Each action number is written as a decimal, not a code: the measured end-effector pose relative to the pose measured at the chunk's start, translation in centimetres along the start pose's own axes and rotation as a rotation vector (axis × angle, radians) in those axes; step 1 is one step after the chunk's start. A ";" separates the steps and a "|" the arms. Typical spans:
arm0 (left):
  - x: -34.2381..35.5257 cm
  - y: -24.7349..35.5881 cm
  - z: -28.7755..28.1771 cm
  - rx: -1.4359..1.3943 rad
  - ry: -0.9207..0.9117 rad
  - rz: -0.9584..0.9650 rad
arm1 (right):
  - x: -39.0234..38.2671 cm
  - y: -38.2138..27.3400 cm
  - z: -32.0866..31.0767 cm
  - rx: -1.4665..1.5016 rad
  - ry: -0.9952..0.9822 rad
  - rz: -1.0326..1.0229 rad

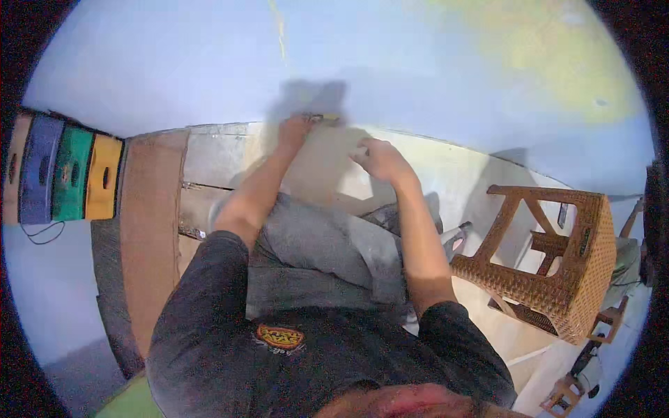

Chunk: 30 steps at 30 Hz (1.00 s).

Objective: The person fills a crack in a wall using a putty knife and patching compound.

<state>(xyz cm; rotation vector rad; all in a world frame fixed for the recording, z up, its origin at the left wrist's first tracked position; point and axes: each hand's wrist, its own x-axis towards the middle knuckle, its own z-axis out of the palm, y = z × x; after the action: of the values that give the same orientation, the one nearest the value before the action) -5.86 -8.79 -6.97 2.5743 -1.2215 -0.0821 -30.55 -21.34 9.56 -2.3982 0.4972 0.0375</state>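
Observation:
My left hand [298,131] reaches to the foot of the pale wall, its fingers closed at a small dark and yellowish thing [324,118] lying along the line where wall and floor meet. Its kind is too small and blurred to tell. To the right and a little nearer, my right hand [382,159] hangs above the floor with its fingers curled inward. Whatever those fingers hold, if anything, cannot be made out. Shadows of both hands and arms fall on the wall and floor around them.
On the right a brown woven-pattern plastic stool [571,258] lies on its side. Drawers in several colours [73,174] stand at the far left, with a thin dark cable below. A brown board-like strip [150,230] runs along the left floor. The pale wall [418,76] closes off the far side.

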 end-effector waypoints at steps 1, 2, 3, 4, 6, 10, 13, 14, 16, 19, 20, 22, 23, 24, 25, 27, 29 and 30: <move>0.4 0.3 -0.1 -0.012 -0.028 0.033 | 0.1 0.3 -0.2 -0.014 0.003 0.024; 0.1 -1.4 0.1 -0.019 0.028 0.011 | 0.6 -0.4 0.2 -0.011 0.000 0.024; -0.9 -4.7 0.4 -0.008 0.090 -0.024 | 1.1 -2.0 0.9 0.003 -0.010 0.004; -1.1 -6.3 0.5 -0.016 0.153 -0.046 | 1.3 -3.0 1.0 0.026 -0.024 -0.012; -0.6 -6.2 0.2 -0.017 0.110 -0.096 | 1.0 -3.2 0.8 0.046 -0.043 -0.009; 0.0 3.6 -0.5 -0.083 -0.092 -0.078 | -0.4 1.9 -0.1 -0.053 -0.038 0.095; -1.6 -4.9 -0.4 0.045 0.071 -0.067 | 1.4 -3.0 0.6 0.047 -0.041 -0.049; -1.2 -2.3 0.4 -0.053 0.149 0.000 | 0.8 -0.9 0.6 0.009 -0.012 -0.023; 0.1 -2.8 -0.1 0.072 0.083 -0.033 | 0.9 -0.2 1.1 -0.009 0.026 -0.038; -0.9 -0.6 1.2 -0.051 -0.007 -0.002 | 0.2 -0.7 -0.6 0.013 -0.104 0.128; -2.1 -5.1 0.9 -0.053 0.137 0.018 | 1.0 -3.3 -0.3 0.000 -0.126 0.003; -1.1 -5.2 0.1 -0.099 0.246 0.080 | 1.5 -1.9 0.7 -0.004 -0.035 -0.051; -0.3 -1.2 0.3 -0.137 0.189 0.105 | 0.8 0.9 0.9 -0.024 0.009 -0.017; -0.5 0.2 0.2 -0.143 0.134 0.107 | 0.1 0.8 0.4 -0.042 -0.007 0.032; -0.7 0.2 0.1 -0.076 0.142 0.087 | 0.2 0.6 0.5 -0.028 0.013 0.020; -1.4 -1.2 0.7 0.063 0.160 0.038 | 0.5 -0.2 0.8 0.003 0.049 -0.011; -2.0 -4.7 1.0 0.098 0.097 -0.061 | 1.5 -2.0 1.5 0.005 -0.035 -0.024; -1.5 -4.8 0.9 0.094 0.070 -0.097 | 1.6 -2.0 1.7 -0.002 -0.032 -0.025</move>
<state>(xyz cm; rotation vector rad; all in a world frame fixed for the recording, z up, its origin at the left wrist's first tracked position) -3.34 -4.95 -9.27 2.6921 -1.1008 0.0462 -28.22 -19.43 9.22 -2.4018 0.4529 0.0659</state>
